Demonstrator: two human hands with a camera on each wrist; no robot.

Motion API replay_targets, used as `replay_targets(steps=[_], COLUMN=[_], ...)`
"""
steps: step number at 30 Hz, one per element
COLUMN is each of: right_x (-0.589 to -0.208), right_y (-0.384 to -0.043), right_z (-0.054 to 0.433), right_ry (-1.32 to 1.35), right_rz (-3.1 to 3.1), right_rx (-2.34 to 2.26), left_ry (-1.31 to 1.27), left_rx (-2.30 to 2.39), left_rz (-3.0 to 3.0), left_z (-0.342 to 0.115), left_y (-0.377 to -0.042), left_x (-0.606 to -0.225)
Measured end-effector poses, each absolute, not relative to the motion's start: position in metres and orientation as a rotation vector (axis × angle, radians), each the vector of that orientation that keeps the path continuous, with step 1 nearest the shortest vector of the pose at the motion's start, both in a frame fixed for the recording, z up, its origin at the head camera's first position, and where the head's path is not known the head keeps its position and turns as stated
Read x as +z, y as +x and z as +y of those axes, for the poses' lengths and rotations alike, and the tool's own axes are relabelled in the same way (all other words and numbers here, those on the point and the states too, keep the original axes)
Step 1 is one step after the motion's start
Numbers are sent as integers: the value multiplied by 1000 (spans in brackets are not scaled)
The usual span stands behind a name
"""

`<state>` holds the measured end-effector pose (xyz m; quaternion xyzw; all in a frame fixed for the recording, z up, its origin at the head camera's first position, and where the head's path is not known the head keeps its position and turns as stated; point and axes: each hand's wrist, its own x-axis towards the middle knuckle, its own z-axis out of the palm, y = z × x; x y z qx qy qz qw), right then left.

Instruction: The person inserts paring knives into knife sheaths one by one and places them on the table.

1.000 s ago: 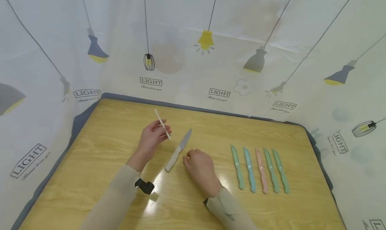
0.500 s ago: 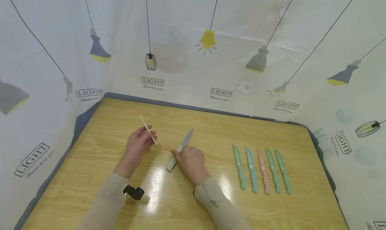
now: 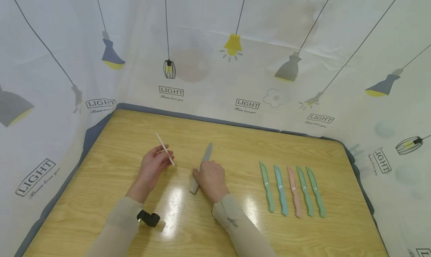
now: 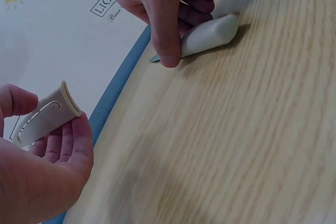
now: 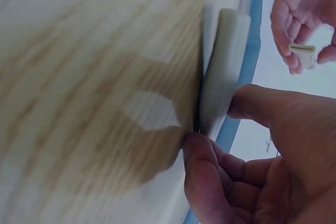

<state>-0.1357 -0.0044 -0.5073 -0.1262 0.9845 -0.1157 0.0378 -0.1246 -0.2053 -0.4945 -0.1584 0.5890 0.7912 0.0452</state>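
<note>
A whitish knife sheath (image 4: 47, 116) with a slotted mouth is pinched between the thumb and fingers of my left hand (image 3: 153, 166), raised over the table's left half. My right hand (image 3: 211, 177) grips a knife with an off-white handle (image 5: 223, 72) near where handle and blade meet. In the head view its grey blade (image 3: 207, 152) points away from me, and the fingers cover the middle of the knife. The handle's butt end shows plainly in the left wrist view, close over the wood.
To the right, several knives lie in a row: a green knife (image 3: 266, 187), a blue knife (image 3: 280, 189), a pink knife (image 3: 294, 191) and more green ones. The wooden table (image 3: 235, 141) meets a white printed curtain (image 3: 208, 85) at the back and sides.
My right hand has moved left onto the knife and taken hold of it; the knife has turned slightly. My left hand has shifted left and nearer with the sheath.
</note>
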Motion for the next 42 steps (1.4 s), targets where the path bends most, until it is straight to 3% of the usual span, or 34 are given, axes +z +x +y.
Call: replay_targets(steps=[17, 42], right_x=[-500, -470], right_y=[-133, -96], right_z=[11, 74], right_ry=[-309, -384], right_rz=[2881, 2806], right_rx=[-542, -998], left_ry=[-488, -364], left_rx=[2345, 2143], left_rz=[1835, 1981], left_z=[-196, -152], left_y=[-123, -131], left_x=[-500, -501])
